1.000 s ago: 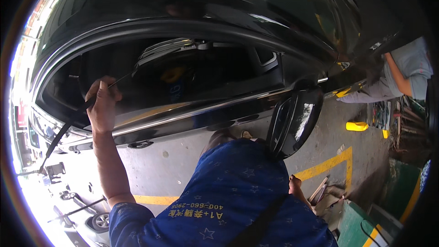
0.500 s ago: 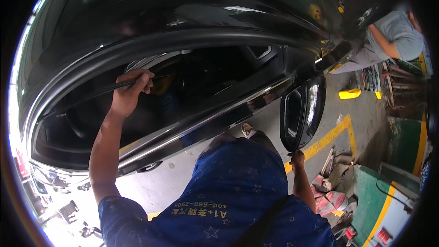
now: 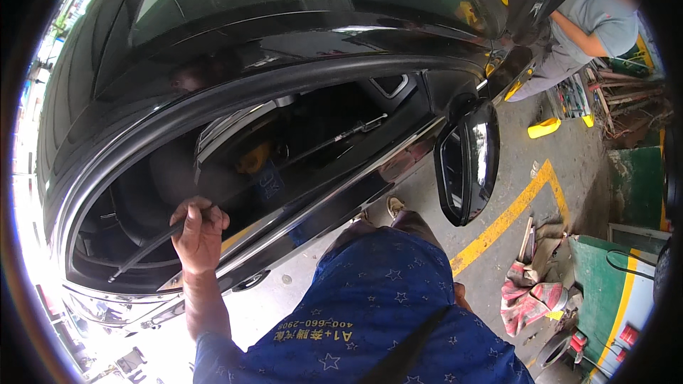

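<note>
My left hand [image 3: 198,231] is closed, thumb and fingers pinching a long thin black strip [image 3: 146,252], its kind not clear. One end of the strip slants down toward the rear corner of the car's window opening; past my fingers it is lost against the dark interior. The hand is just over the sill of the black car door [image 3: 341,203], whose window opening has no glass across it that I can see. Beside my body, my right hand [image 3: 461,296] is mostly hidden by the blue shirt, so its fingers do not show. The black side mirror [image 3: 467,167] stands out from the door.
Inside the car, a thin rod with a silvery end [image 3: 366,126] lies near the door panel. A person in grey [image 3: 594,18] stands by the car's front. Red and tan cloths [image 3: 530,295] lie on the floor at right, by a green board [image 3: 597,291].
My left hand has come down and nearer to the sill with the strip, whose rear end now points lower. My right hand has left the mirror's lower edge and dropped to my side.
</note>
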### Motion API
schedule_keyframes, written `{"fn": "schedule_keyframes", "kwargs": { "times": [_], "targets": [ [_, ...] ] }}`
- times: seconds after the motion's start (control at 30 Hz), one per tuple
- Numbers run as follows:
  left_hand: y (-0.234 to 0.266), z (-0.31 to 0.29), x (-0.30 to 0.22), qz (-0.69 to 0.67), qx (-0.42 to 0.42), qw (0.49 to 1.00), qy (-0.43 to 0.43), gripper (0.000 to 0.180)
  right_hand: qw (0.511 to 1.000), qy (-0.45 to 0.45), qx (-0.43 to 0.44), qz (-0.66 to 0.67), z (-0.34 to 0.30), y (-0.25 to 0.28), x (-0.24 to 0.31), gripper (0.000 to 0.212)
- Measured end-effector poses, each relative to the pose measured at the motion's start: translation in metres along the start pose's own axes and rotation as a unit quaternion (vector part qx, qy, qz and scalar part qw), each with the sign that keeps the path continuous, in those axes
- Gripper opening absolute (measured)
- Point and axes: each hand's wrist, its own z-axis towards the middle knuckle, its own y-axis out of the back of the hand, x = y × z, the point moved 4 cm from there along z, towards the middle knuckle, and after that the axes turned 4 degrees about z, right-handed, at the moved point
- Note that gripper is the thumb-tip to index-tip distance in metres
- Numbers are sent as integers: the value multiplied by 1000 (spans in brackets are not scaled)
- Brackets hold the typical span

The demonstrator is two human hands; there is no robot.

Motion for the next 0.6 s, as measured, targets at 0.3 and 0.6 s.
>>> {"fn": "schedule_keyframes", "kwargs": {
  "times": [0.3, 0.6],
  "targets": [
    [-37, -28, 21, -111, 108, 988, -14, 31, 869, 206, -304, 332, 113, 199, 94, 31],
    [-88, -22, 42, -171, 148, 974, -22, 31, 740, 604, -67, 287, -197, 305, 420, 24]
  ]
}}
